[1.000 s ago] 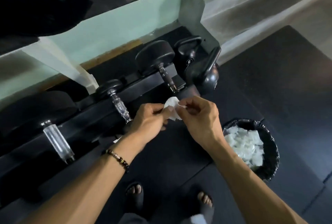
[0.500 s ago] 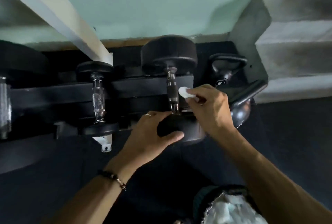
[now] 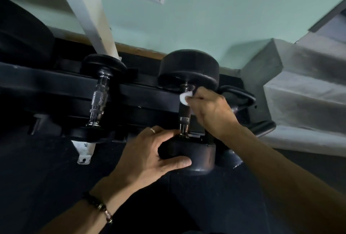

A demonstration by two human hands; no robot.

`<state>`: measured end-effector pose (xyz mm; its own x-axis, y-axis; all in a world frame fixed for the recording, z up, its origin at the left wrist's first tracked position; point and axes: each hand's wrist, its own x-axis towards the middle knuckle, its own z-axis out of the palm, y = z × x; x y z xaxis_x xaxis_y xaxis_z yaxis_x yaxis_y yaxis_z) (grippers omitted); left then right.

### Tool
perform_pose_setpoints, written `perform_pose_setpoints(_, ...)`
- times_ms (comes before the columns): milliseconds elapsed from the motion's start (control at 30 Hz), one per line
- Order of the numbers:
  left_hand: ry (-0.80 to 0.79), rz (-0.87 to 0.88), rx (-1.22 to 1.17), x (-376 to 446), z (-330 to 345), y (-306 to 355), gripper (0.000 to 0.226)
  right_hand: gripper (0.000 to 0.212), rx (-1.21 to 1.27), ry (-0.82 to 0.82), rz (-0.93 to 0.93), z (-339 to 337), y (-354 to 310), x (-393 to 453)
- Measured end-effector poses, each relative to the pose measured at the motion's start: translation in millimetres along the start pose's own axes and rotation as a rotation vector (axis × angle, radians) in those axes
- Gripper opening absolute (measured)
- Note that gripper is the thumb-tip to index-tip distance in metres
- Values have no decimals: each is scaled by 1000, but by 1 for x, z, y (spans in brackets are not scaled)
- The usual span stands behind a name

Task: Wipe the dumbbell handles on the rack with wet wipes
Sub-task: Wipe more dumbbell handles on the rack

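Wiping the handle of the large black round-headed dumbbell on the black metal rack.

The right hand pinches a small crumpled white wet wipe in its curled fingers and presses it to the top of the dark steel handle, just under the far head. The left hand grips the near head, thumb below and fingers curled over its top. A smaller chrome-handled dumbbell lies to the left, a black kettlebell behind the right hand.
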<state>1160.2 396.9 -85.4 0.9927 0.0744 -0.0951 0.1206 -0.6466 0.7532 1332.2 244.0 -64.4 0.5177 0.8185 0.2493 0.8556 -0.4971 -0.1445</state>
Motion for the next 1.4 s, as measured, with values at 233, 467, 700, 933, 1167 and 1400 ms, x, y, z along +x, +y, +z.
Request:
perform_pose_setpoints(233,33,8,-32,-4,5,-1,89,10,153,-141,-70,-16,-14,-14)
perform_pose_setpoints(467,47,10,-39,-5,8,-2,88,14,-78,29,140,-4,-20,29)
perform_pose_setpoints(700,48,21,-31,-4,8,-3,85,16,89,-281,21,-10,-21,-6)
perform_pose_setpoints(933,33,12,-39,-3,7,-3,84,12,394,-137,406,-9,-19,-9)
perform_pose_setpoints(1167,13,-27,-58,-4,9,-3,84,16,619,-112,678,-7,-27,-5)
perform_pose_setpoints(1400,-35,-58,-87,-5,3,3,77,24,661,-422,726,-16,-35,-19)
